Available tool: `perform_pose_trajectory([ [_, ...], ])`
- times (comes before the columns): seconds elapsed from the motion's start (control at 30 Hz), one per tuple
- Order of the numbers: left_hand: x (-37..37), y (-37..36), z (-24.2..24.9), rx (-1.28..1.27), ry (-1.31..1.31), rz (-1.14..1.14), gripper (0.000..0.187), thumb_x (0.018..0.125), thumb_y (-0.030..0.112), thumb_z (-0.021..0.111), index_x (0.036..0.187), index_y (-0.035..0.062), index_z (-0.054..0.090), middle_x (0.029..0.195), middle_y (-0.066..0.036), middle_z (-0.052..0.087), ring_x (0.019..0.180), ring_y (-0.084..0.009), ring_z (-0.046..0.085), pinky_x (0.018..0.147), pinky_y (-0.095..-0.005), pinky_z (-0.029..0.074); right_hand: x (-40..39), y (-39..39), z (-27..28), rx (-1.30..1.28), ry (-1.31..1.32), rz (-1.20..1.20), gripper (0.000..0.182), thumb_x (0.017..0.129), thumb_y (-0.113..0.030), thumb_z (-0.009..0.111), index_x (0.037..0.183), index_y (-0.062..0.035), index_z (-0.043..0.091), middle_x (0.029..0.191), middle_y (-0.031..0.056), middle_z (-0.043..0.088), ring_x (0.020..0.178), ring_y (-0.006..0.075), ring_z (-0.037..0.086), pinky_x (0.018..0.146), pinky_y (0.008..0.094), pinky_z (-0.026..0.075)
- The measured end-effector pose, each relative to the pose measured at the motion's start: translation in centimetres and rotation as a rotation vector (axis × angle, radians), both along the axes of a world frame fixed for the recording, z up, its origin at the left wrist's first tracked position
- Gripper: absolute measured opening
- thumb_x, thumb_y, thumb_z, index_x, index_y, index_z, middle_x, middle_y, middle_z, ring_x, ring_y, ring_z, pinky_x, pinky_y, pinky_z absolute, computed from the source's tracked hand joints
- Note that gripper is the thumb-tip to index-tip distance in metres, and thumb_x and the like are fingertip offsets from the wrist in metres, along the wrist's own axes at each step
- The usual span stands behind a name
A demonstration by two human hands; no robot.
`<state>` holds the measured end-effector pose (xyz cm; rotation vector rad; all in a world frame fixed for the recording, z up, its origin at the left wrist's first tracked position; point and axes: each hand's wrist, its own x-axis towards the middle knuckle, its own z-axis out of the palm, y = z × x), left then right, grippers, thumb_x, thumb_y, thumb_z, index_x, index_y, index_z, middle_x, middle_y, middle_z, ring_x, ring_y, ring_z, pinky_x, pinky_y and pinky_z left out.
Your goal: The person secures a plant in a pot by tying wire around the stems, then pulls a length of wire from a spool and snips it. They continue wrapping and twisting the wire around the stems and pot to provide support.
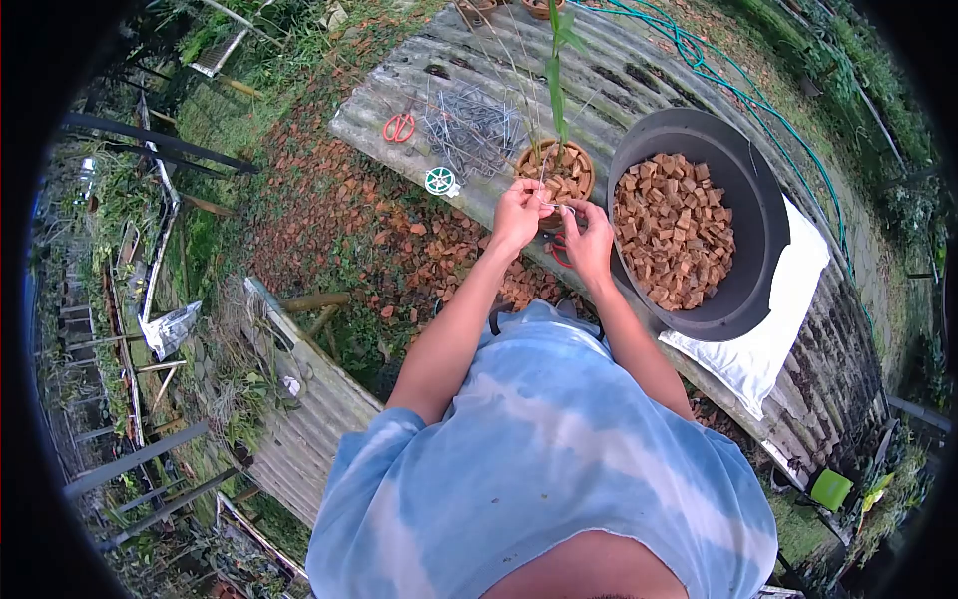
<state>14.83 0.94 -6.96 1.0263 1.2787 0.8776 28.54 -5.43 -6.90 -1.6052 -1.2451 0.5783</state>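
My left hand point(518, 215) and my right hand point(589, 238) meet at the near rim of a terracotta pot point(590, 183). Both have their fingers pinched on a thin, pale wire-like piece point(552, 207), too small to make out fully. Brown husk-like chunks point(569, 163) fill the pot, and a tall plant with green leaves point(556, 85) and thin bare stems rises from it. Partly hidden under my right hand is a red-handled tool point(558, 252). Left of the pot lie a heap of grey metal wires point(469, 128), red-handled scissors point(399, 128) and a green-and-white spool point(439, 181).
To the right, a large black tub point(758, 220) holds many brown chunks point(679, 230), standing partly on a white sack point(733, 354). Everything rests on a weathered corrugated sheet point(389, 90). A green hose point(718, 75) runs behind; a lime-green container point(830, 489) sits lower right.
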Motion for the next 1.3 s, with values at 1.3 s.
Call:
perform_pose_trajectory([
  [1.3, -6.4, 1.6, 2.4, 0.333, 0.496, -0.115, 0.028, 0.089, 0.020, 0.082, 0.102, -0.0015, 0.072, 0.087, -0.009, 0.075, 0.076, -0.0172, 0.070, 0.075, -0.0318, 0.058, 1.0, 0.1, -2.9, 0.261, -0.250, 0.156, 0.031, 0.082, -0.014, 0.086, 0.112, -0.0065, 0.077, 0.096, 0.0113, 0.068, 0.087, 0.0296, 0.068, 0.076, 0.0391, 0.057],
])
